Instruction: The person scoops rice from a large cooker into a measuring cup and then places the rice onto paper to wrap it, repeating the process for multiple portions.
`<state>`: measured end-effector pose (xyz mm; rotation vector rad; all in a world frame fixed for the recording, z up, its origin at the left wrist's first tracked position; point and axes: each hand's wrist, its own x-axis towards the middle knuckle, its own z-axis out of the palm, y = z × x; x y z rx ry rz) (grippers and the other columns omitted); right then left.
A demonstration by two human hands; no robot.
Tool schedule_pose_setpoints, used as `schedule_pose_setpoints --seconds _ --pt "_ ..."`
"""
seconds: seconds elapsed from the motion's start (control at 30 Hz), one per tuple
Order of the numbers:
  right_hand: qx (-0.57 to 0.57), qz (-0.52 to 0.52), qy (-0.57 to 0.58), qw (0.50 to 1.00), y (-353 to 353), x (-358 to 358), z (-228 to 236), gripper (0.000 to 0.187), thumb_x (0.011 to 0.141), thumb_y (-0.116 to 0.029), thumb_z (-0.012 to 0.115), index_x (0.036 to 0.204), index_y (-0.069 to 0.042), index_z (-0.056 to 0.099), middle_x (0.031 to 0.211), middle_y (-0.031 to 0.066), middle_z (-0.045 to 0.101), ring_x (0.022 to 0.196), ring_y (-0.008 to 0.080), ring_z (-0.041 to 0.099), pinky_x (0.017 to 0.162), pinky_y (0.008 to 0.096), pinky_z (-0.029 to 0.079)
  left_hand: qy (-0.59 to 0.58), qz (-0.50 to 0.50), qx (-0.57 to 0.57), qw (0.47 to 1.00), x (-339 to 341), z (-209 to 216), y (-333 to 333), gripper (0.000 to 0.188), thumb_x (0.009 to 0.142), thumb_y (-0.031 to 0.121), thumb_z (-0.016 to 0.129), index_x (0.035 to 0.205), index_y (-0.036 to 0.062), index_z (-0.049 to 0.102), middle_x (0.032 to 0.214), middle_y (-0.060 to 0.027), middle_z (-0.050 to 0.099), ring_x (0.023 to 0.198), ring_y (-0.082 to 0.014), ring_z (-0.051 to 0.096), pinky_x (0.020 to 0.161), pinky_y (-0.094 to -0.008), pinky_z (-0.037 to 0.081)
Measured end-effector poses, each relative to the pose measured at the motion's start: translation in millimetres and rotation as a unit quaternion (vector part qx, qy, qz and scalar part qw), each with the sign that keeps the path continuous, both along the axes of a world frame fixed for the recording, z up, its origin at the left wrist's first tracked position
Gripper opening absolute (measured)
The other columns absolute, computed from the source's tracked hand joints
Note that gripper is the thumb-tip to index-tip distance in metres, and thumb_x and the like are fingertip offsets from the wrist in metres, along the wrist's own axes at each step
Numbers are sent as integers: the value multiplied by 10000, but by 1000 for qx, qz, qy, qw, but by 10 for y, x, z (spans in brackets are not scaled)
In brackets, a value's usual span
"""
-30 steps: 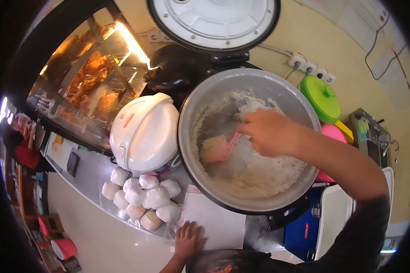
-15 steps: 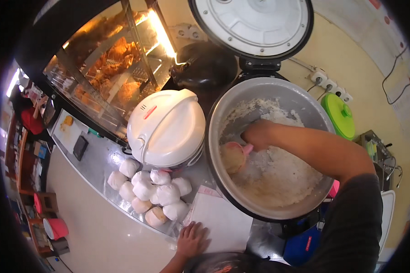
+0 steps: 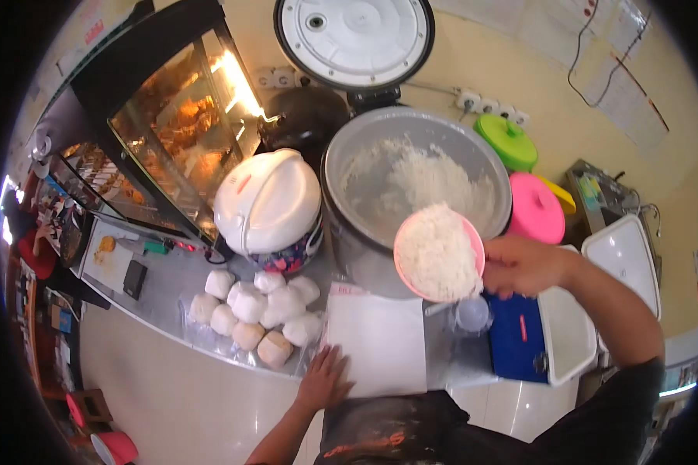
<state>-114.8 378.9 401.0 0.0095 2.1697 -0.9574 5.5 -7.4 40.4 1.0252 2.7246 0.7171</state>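
My right hand grips the handle of a pink scoop heaped with white rice. The scoop is in the air over the front rim of a big grey rice pot, whose inside holds more rice along its far wall. My left hand lies with fingers spread at the left edge of a stack of white paper on the counter. It holds nothing. Just beyond it sits a pile of white wrapped bundles.
A white-lidded rice cooker stands left of the pot, beside a lit glass case of fried food. Right of the pot are a green lid, a pink lid, a clear cup and a blue box.
My right hand has come up out of the pot, bringing the scoop, now full of rice, toward the front. My left hand stays by the paper. The view has shifted.
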Motion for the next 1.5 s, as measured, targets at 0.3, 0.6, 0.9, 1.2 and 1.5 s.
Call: schedule_pose_setpoints --seconds 0.3,0.6,0.9,1.2,1.5 --pt "7 -239 251 938 -669 1828 -3189 424 1018 -274 606 1409 -123 539 719 70 592 568 196 579 505 363 443 49 -15 63 997 28 -82 19 599 896 388 744 1378 67 591 1531 -227 452 1429 -397 424 1159 -528 375" --pt "314 -66 386 865 -1592 2089 -3492 726 895 -66 548 1592 -84 344 917 139 578 793 341 619 686 483 539 54 -99 113 987 67 -257 -176 500 912 378 727 1315 100 627 1492 -195 500 1398 -374 463 1158 -506 386" --pt "173 -117 627 751 -1006 1681 -1503 627 966 -80 603 1546 17 384 1065 251 612 932 392 634 813 461 525 71 -62 107 990 95 -326 -158 362 870 305 775 1192 146 733 1410 -171 580 1344 -374 525 1108 -500 444" --pt "457 48 507 729 -224 -933 -720 272 921 -200 669 1176 -104 678 1009 144 665 1016 363 646 862 489 505 16 -51 153 987 -214 159 267 86 876 167 736 904 89 713 986 -74 716 998 -292 663 919 -459 481" --pt "226 -29 438 870 -1056 1766 -2366 500 755 -448 865 1062 -89 701 1062 106 688 1102 303 623 976 482 451 -63 70 217 972 -227 121 392 250 915 270 726 1049 65 680 1034 -118 707 991 -344 661 952 -473 475"
